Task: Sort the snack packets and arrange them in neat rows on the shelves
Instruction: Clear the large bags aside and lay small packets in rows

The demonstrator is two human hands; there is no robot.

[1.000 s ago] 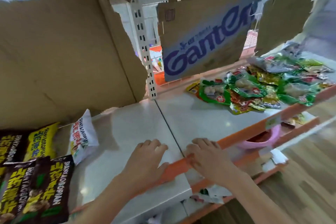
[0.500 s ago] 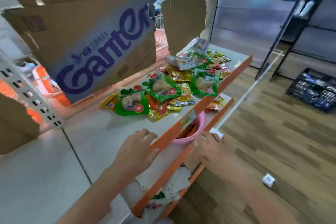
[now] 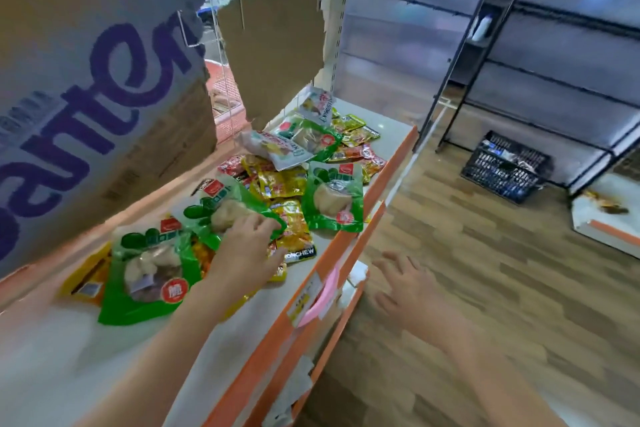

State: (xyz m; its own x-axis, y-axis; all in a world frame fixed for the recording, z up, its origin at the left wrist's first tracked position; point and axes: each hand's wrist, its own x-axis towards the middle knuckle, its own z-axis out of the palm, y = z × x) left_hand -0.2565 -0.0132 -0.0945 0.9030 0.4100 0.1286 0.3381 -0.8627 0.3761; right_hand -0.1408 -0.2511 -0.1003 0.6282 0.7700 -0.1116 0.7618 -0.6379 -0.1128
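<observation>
From the head view, a heap of snack packets (image 3: 294, 180) is seen lying unsorted on the white upper shelf (image 3: 391, 135), whose front edge is orange. The left hand (image 3: 247, 250) is laid on the middle of the heap, its fingers curled onto the lower edge of a green packet (image 3: 225, 208) (whether that packet is truly gripped cannot be told). A second green packet (image 3: 152, 270) lies just beside the left wrist, and a third (image 3: 334, 198) lies farther along, near the shelf's front edge. The right hand (image 3: 405, 291) is held over the wooden floor (image 3: 485, 288), in front of the shelf, fingers spread and holding nothing. A printed cardboard box (image 3: 97, 87) stands behind the packets.
</observation>
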